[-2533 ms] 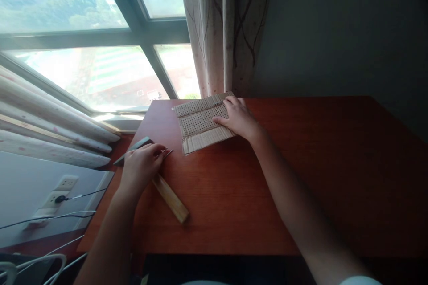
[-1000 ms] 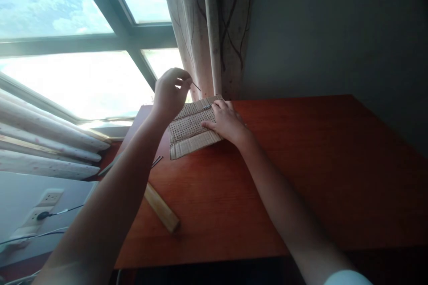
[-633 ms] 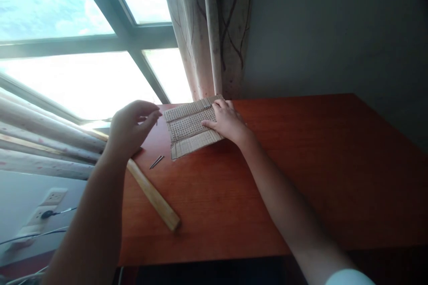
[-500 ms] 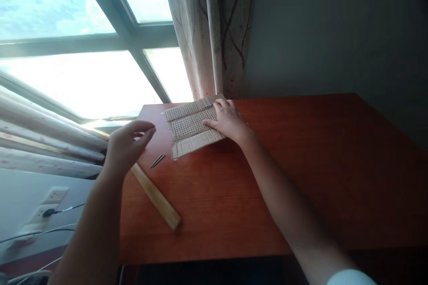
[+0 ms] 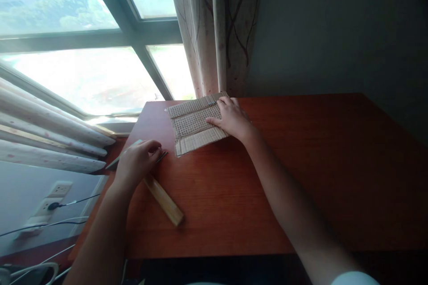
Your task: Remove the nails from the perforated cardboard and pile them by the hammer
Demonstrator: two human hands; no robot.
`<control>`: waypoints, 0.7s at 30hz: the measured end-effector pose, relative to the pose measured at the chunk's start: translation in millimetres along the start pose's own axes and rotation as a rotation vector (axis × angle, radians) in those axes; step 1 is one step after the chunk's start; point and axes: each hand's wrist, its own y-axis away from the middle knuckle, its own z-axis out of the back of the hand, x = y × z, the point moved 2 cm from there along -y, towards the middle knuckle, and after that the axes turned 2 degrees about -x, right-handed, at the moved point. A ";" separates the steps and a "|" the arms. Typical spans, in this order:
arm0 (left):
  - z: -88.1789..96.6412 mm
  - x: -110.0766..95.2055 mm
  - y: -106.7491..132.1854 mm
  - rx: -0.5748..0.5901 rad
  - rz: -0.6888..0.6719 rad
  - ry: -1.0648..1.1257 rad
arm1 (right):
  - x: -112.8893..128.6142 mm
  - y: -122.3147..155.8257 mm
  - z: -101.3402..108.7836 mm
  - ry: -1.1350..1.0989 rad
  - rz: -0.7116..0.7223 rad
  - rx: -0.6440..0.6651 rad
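View: head, the only one.
Left hand [image 5: 135, 164]: near left of the table [image 5: 301, 164], lying over the hammer [image 5: 165, 205]. Its fingertips are brought to the nails [image 5: 162, 156]. I cannot tell whether they are pinched on one or only touching.
Nails: thin and dark, flat on the table, just near-left of the cardboard's near corner.
Hammer: the wooden handle runs near-right from under the left hand.
Right hand [image 5: 230, 118]: fingers spread flat, holding nothing, palm down on the right part of the cardboard [image 5: 192, 124].
Cardboard: perforated sheet, flat at the far left of the table, below the curtain [image 5: 217, 31].
Step, as judged: lifting a nail off the table.
Done well, as judged: pinch a single nail between thumb and forefinger and roll it free of its neighbour. Keep the wrist clear of the handle. Keep weight on the right palm so the cardboard cannot slide.
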 end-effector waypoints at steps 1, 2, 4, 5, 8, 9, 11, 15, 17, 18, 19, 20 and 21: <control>-0.1 -0.6 0.1 0.010 0.000 -0.008 | 0.0 0.0 0.0 -0.001 0.000 -0.001; 0.1 -1.1 0.3 0.015 -0.001 -0.016 | 0.0 0.1 0.0 -0.001 0.000 -0.001; 1.2 -1.7 0.2 0.025 -0.007 -0.016 | 0.1 0.2 0.1 -0.002 -0.001 0.000; 2.2 -1.7 -0.2 0.030 -0.012 -0.007 | 0.1 0.2 0.1 -0.003 -0.002 0.001; 7.8 -1.4 -4.1 0.012 -0.006 0.032 | 0.1 0.2 0.5 -0.009 -0.003 0.000; 11.1 -2.0 -6.4 -0.018 0.002 0.049 | 0.1 0.2 0.7 -0.011 -0.002 -0.002; 20.5 -6.1 -12.7 -0.115 0.029 0.099 | 0.0 0.1 0.9 -0.013 0.000 -0.007; 45.2 -30.6 -32.5 -0.349 0.055 0.271 | -0.5 -0.3 0.9 -0.015 0.000 -0.014; 54.9 -49.6 -47.0 -0.402 0.006 0.361 | -0.6 -0.4 0.8 -0.014 -0.001 -0.014; 57.9 -59.8 -55.5 -0.397 -0.049 0.401 | -0.6 -0.5 0.7 -0.011 -0.001 -0.013; 59.3 -70.0 -64.7 -0.365 -0.114 0.430 | -0.6 -0.5 0.6 -0.009 -0.002 -0.013; 59.3 -79.7 -74.1 -0.322 -0.176 0.447 | -0.5 -0.6 0.5 -0.007 -0.005 -0.012; 58.1 -88.5 -83.7 -0.285 -0.226 0.463 | -0.5 -0.6 0.4 -0.006 -0.008 -0.011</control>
